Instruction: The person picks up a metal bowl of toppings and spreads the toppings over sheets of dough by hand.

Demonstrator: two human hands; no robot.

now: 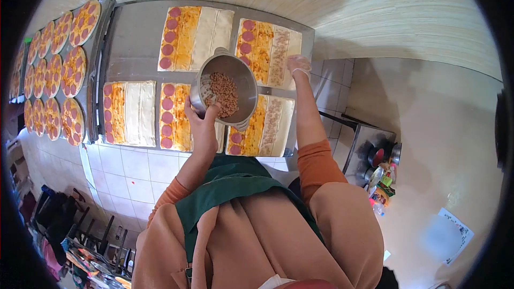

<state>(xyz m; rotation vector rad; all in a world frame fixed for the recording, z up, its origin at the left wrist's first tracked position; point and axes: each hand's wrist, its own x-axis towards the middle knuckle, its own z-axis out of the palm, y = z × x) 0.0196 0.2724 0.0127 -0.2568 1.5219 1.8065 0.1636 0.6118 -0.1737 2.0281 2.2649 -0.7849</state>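
My left hand [204, 123] grips the near left rim of a metal pot [247, 88], thumb inside, above the dough sheets. Brown crumbled filling [224, 93] lies in the pot. My right hand [299, 65], in a clear glove, is over the right edge of the far right dough sheet [280, 56]; its fingers are bent, and whether they hold anything is unclear. That sheet and the near right one [277, 126] bear crumbled filling beside sauce and round slices. Other sheets, such as the far middle one [214, 37], have a bare half. The pot partly hides the near middle sheet [175, 118].
Round pizzas [73, 72] stand in rows on a tray at the left. The metal table [134, 37] meets a wall [375, 16] at the far side. A small side table [364, 142] with pans and packages is at the right. Chairs [101, 235] stand at the lower left.
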